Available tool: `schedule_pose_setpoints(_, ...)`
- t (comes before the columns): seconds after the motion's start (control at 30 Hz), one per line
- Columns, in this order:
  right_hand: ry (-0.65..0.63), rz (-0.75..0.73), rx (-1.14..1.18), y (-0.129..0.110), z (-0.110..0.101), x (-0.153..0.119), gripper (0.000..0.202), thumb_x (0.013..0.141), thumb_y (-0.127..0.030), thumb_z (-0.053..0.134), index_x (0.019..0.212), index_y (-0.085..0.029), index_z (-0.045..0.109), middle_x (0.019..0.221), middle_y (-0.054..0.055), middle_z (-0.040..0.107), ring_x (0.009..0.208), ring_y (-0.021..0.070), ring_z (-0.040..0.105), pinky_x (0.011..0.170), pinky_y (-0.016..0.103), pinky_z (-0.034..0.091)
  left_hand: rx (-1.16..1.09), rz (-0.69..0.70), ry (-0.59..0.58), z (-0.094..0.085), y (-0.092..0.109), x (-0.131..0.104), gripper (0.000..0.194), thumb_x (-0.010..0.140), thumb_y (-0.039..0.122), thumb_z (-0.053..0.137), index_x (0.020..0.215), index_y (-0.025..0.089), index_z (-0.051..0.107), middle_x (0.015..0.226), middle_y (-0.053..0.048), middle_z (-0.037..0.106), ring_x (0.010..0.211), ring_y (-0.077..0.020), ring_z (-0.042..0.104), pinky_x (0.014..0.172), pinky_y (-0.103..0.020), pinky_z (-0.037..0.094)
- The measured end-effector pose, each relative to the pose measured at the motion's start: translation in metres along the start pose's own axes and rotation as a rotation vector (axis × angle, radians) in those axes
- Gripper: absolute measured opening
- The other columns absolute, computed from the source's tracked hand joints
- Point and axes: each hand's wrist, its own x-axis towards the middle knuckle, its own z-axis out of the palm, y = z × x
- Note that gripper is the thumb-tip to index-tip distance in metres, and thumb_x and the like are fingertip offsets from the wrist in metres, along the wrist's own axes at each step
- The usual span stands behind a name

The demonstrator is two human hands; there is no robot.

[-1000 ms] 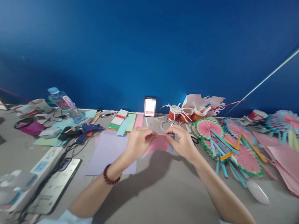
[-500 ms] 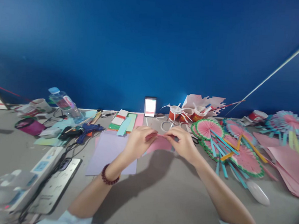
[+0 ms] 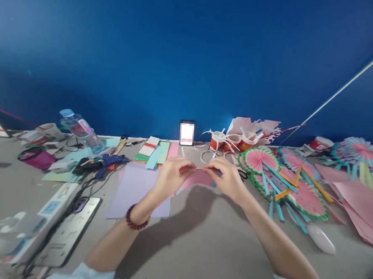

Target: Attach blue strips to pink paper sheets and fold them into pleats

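Between both hands, above the table, a piece of pink paper is pinched along its upper edge, which looks folded or narrow. My left hand closes thumb and fingers on its left end. At the right end my right hand grips it the same way. Lower down, a pink rounded sheet shows below the fingers; I cannot tell whether it is the same piece. A lilac sheet lies flat by my left wrist. Scissors lie partly hidden behind my right hand.
Watermelon-patterned paper fans with blue strips lie at right, near pink sheets. Red cups stand at the back beside a propped phone. At left are a power strip, a phone, a blue glue gun and a bottle.
Almost nothing differs. Both hands keep their pinch on the pink paper, with only a very slight shift in their position.
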Motion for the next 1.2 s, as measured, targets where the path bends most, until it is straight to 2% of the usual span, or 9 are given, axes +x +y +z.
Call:
schedule_pose_setpoints(0.27, -0.002, -0.004, -0.043, 0.000, 0.001, 0.000, 0.018, 0.088, -0.032, 0.054, 0.080, -0.022, 0.066, 0.077, 0.005, 0.067, 0.076, 0.0196, 0.057, 0.070, 0.032, 0.043, 0.078, 0.042, 0.063, 0.003, 0.000, -0.001, 0.016, 0.084, 0.029, 0.060, 0.073, 0.021, 0.068, 0.065, 0.000, 0.065, 0.064, -0.0141, 0.057, 0.065, -0.028, 0.042)
schedule_pose_setpoints(0.43, -0.005, -0.060, -0.090, -0.004, 0.001, 0.000, 0.017, 0.089, -0.031, 0.054, 0.083, -0.023, 0.068, 0.080, 0.004, 0.069, 0.077, 0.0191, 0.058, 0.074, 0.034, 0.041, 0.144, 0.070, 0.066, 0.006, -0.002, -0.004, 0.020, 0.086, 0.029, 0.056, 0.074, 0.022, 0.070, 0.067, -0.002, 0.066, 0.066, -0.0150, 0.059, 0.068, -0.030, 0.042)
schedule_pose_setpoints(0.57, 0.016, -0.066, -0.155, 0.000, 0.002, -0.001, 0.018, 0.088, -0.031, 0.055, 0.079, -0.023, 0.068, 0.076, 0.003, 0.069, 0.074, 0.0186, 0.059, 0.075, 0.035, 0.039, 0.094, 0.062, 0.015, 0.005, -0.002, -0.001, 0.015, 0.085, 0.032, 0.059, 0.084, 0.022, 0.070, 0.074, -0.003, 0.070, 0.069, -0.0161, 0.062, 0.069, -0.031, 0.046)
schedule_pose_setpoints(0.77, 0.046, -0.043, -0.129, 0.007, -0.003, 0.001, 0.016, 0.088, -0.029, 0.054, 0.079, -0.022, 0.066, 0.077, 0.005, 0.068, 0.074, 0.0192, 0.059, 0.071, 0.034, 0.041, 0.019, 0.025, 0.006, -0.008, 0.003, 0.005, 0.020, 0.081, 0.028, 0.063, 0.099, 0.022, 0.067, 0.094, -0.005, 0.071, 0.085, -0.0195, 0.065, 0.078, -0.032, 0.050)
schedule_pose_setpoints(1.0, 0.032, -0.039, -0.106, 0.005, -0.005, 0.002, 0.017, 0.088, -0.028, 0.054, 0.079, -0.022, 0.067, 0.077, 0.004, 0.068, 0.073, 0.0192, 0.059, 0.070, 0.033, 0.041, -0.094, -0.042, 0.023, -0.010, 0.003, 0.003, 0.017, 0.081, 0.025, 0.063, 0.098, 0.022, 0.068, 0.093, -0.003, 0.071, 0.084, -0.0171, 0.066, 0.076, -0.028, 0.052)
schedule_pose_setpoints(1.2, 0.021, -0.033, -0.119, 0.002, -0.007, 0.002, 0.017, 0.088, -0.028, 0.055, 0.079, -0.021, 0.067, 0.075, 0.004, 0.067, 0.072, 0.0189, 0.058, 0.069, 0.032, 0.041, -0.104, -0.040, 0.048, -0.008, 0.001, 0.003, 0.016, 0.080, 0.027, 0.064, 0.095, 0.021, 0.069, 0.089, -0.003, 0.072, 0.080, -0.0166, 0.066, 0.073, -0.026, 0.052)
